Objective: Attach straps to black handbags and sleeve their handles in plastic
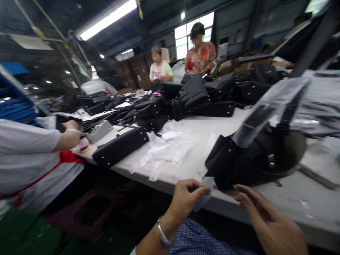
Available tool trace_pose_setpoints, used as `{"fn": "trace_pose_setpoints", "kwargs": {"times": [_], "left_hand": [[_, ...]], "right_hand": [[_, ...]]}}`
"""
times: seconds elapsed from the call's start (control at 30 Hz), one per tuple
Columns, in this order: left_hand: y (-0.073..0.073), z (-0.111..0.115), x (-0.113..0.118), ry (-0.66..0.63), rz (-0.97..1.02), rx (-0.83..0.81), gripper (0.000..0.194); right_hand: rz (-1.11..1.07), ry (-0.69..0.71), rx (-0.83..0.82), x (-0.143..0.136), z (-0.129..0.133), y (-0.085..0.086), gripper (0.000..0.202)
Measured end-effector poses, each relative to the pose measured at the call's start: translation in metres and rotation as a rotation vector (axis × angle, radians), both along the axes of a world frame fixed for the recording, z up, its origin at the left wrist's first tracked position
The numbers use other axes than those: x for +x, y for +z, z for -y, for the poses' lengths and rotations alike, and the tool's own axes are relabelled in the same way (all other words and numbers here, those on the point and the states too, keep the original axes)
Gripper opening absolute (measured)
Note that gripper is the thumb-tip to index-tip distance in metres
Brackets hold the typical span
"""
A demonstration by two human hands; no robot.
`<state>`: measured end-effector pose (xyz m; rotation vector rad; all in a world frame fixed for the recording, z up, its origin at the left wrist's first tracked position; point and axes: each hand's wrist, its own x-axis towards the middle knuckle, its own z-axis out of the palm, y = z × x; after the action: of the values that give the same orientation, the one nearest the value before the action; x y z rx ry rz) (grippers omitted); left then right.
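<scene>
Between thumb and fingers, my left hand (186, 198) pinches a small piece of clear film (204, 198) at the table's front edge. My right hand (268, 216) is at the edge to the right, fingers stretched out and nothing visible in them. Just beyond both hands a black handbag (239, 159) lies on the white table (196, 131). Its strap (293, 102) stands up, partly wrapped in clear plastic (249, 131). A gold-coloured clasp shows on the bag's side. Left of the bag is a heap of crumpled white tissue (170, 148).
A black bag (122, 147) lies at the table's left edge, near a person's arm (66, 138). More black bags (193, 94) are piled farther back, with two people behind them. A purple stool (85, 212) stands below left. Plastic-covered items (318, 102) lie at right.
</scene>
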<state>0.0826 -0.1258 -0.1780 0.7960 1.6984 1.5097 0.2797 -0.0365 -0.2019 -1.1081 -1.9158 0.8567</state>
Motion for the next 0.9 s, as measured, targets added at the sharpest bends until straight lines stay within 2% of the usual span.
{"fn": "trace_pose_setpoints", "kwargs": {"times": [0.07,0.17,0.3,0.4,0.57,0.67,0.77,0.9], "left_hand": [[-0.003,0.003,-0.004,0.000,0.032,-0.014,0.023],[-0.005,0.010,-0.004,0.019,0.054,-0.011,0.024],[-0.006,0.011,-0.005,0.025,0.076,0.013,0.024],[-0.005,0.013,-0.009,-0.019,0.052,0.016,0.023],[-0.006,0.030,-0.018,-0.044,0.046,-0.003,0.017],[-0.008,0.044,-0.024,-0.033,0.037,-0.023,0.016],[-0.008,0.054,-0.028,-0.008,0.054,-0.030,0.018],[-0.007,0.057,-0.030,0.032,0.051,-0.093,0.020]], "right_hand": [[0.066,-0.035,-0.041,-0.001,0.003,0.010,0.039],[0.021,0.027,-0.129,-0.017,0.006,0.019,0.046],[-0.093,0.165,-0.315,-0.045,0.009,0.020,0.060],[-0.068,0.193,-0.351,-0.064,0.006,0.019,0.065],[-0.036,0.185,-0.252,-0.083,0.001,0.025,0.043],[-0.031,0.164,-0.205,-0.085,0.002,0.030,0.047],[-0.097,0.154,-0.258,-0.083,0.005,0.032,0.044],[-0.266,0.211,-0.387,-0.082,0.008,0.032,0.038]]}}
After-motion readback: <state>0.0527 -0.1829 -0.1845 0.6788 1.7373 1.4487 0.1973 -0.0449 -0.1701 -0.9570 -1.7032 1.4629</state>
